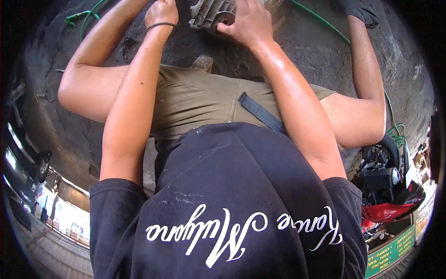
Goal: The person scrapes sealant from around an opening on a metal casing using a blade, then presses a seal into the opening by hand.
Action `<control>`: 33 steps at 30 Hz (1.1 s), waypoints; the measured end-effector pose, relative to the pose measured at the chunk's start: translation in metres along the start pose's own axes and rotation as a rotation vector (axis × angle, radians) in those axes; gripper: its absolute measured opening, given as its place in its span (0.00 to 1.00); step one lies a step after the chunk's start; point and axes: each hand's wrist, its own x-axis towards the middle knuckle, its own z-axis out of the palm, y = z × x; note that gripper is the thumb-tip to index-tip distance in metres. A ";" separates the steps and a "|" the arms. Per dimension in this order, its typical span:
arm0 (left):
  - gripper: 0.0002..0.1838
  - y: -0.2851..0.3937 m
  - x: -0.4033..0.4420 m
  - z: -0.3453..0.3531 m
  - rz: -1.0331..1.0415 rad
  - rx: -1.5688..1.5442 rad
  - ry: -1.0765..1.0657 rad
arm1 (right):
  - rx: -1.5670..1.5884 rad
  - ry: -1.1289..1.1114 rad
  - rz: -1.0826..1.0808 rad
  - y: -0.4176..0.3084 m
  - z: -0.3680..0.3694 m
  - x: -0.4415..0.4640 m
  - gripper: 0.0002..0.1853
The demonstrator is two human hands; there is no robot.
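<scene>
Left hand (162,12) closed; right (251,21), part-open, seemingly touches casing (211,15).

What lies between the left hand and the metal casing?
Only a narrow, bare stretch of dark floor separates the left hand from the metal casing, in the head view.

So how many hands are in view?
2. The left hand is curled, to the left of the metal casing; the right hand rests on the casing. Both reach the top edge, so anything beyond is hidden.
</scene>
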 end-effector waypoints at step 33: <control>0.19 0.039 -0.009 -0.025 -0.067 -0.359 -0.255 | 0.102 -0.107 0.189 -0.013 -0.030 0.019 0.39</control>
